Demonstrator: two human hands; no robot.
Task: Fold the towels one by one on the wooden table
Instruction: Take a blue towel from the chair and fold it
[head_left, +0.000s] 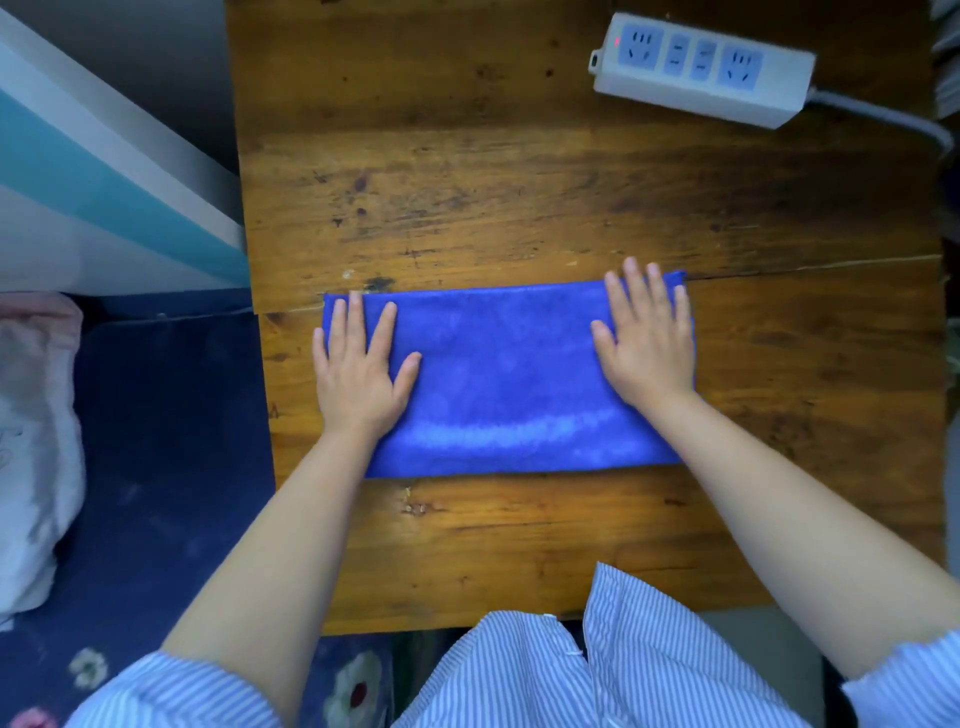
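A blue towel (506, 379) lies folded into a long flat rectangle across the middle of the wooden table (519, 182). My left hand (361, 371) presses flat on the towel's left end, fingers spread and straight. My right hand (647, 345) lies flat on the towel's right end, fingers straight and pointing away from me. Neither hand grips the cloth.
A white power strip (701, 67) with a grey cable (893, 117) sits at the table's far right. Left of the table are a white and teal panel (98, 187), a dark blue floral cloth (166, 467) and a pale bundle of fabric (36, 441).
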